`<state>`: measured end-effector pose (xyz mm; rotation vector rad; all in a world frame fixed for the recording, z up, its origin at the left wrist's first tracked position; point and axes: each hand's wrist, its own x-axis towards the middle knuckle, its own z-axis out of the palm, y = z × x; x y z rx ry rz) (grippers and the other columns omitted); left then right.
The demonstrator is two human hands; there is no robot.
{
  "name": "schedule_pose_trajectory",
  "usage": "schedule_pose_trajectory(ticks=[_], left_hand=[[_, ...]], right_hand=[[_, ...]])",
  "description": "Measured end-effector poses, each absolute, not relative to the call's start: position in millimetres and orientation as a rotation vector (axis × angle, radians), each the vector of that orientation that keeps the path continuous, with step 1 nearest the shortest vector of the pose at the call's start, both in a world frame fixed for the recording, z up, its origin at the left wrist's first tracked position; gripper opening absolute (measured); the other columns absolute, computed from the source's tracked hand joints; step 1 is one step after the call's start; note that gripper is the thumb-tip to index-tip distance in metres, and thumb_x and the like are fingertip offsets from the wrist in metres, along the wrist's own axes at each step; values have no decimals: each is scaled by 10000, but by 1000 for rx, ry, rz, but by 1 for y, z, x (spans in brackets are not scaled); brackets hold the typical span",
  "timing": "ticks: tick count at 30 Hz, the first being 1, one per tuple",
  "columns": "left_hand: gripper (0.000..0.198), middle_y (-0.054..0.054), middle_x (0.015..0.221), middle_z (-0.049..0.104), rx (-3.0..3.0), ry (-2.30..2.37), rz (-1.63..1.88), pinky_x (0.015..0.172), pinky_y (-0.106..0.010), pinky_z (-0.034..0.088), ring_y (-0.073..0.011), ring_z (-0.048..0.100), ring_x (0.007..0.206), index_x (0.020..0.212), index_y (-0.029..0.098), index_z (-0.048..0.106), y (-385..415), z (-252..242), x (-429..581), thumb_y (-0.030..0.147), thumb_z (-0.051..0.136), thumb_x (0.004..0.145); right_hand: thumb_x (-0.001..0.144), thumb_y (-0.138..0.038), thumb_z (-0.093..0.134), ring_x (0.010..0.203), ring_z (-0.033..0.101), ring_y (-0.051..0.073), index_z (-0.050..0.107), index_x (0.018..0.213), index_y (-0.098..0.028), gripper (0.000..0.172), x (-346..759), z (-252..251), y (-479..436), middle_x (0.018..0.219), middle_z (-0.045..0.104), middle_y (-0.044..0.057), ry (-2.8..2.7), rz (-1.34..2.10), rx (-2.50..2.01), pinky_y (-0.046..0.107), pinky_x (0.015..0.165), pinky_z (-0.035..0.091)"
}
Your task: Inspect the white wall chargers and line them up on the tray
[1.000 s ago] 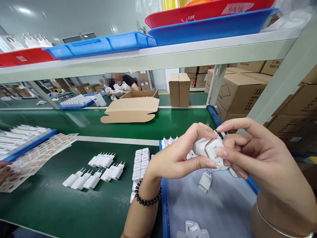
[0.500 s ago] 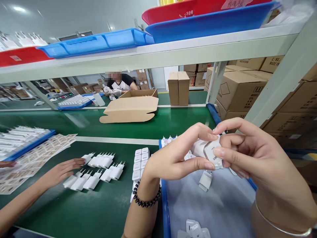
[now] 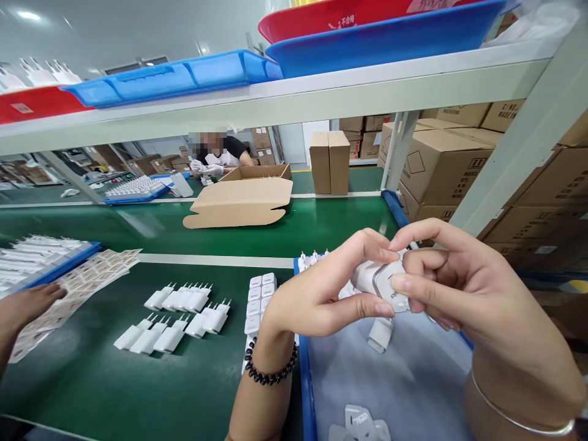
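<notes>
A white plug charger (image 3: 374, 278) with a grey band is held up over a blue tray (image 3: 309, 392). My left hand (image 3: 316, 288) pinches its left side between thumb and fingers. On the opposite end, my right hand (image 3: 459, 282) grips it with thumb and bent fingers, covering much of that end. Below my hands, one white charger (image 3: 380, 335) lies on the tray's grey surface. Several flat white pieces (image 3: 361, 422) lie near the tray's front. White chargers with pins (image 3: 313, 260) stand at its back left corner, partly behind my left hand.
Square white chargers (image 3: 255, 306) stand in rows left of the tray. Several pinned chargers (image 3: 172, 335) lie on the green table (image 3: 138, 392). A co-worker's hand (image 3: 32, 306) rests over the sticker sheets (image 3: 92, 275). A shelf (image 3: 229, 110) crosses above; another person (image 3: 225, 153) sits opposite.
The co-worker's hand has left the pinned chargers, and a hand now lies over the sticker sheets at the left. My hands keep nearly the same hold on the charger.
</notes>
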<state>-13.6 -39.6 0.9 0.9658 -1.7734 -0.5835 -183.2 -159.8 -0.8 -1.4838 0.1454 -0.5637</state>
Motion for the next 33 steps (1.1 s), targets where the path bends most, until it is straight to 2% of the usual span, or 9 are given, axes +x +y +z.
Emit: schedule_pose_trajectory(ticks=[6,10,14,20,27,33], left_hand=[[399,-49,1121,508,976,-1772,-593,745,-268,452,-140,505,846,1262,260,460,-41,0,-17,276,709,951],[298,-43,1102,500,928,-1806,-583,851,-293,462,-147,520,894,1173,242,497,-45,0,-15,258,699,955],[288,-47,1103,502,931,-1801,-629,834,-298,469,-154,523,889,1173,245,482,-48,-2,-14,310,677,971],[491,-50,1126,496,947,-1745,-674,765,-280,480,-168,542,915,1171,261,454,-52,-10,-14,441,802,875],[451,-34,1115,500,896,-1703,-684,822,-283,475,-147,533,902,1164,259,474,-56,-12,-16,278,816,870],[453,-38,1122,503,913,-1692,-656,872,-305,477,-172,540,963,1145,260,480,-57,-12,-17,255,825,851]], right_hand=[[911,-263,746,388,387,57,637,1015,-253,151,-186,1,-159,523,507,-74,145,-589,-1511,164,350,240],[917,-251,741,400,384,52,649,997,-260,122,-187,1,-157,529,493,-77,153,-611,-1515,162,360,230],[912,-241,735,389,366,53,650,985,-253,113,-187,2,-155,521,493,-75,175,-658,-1532,182,360,210],[916,-258,738,404,387,74,645,1011,-258,133,-187,1,-154,520,473,-77,207,-698,-1553,203,375,234],[947,-279,717,424,372,76,636,1029,-276,115,-190,-1,-153,527,444,-77,224,-714,-1582,209,395,234],[964,-271,701,434,347,75,637,1019,-282,85,-192,1,-150,517,375,-93,229,-744,-1585,214,425,264]])
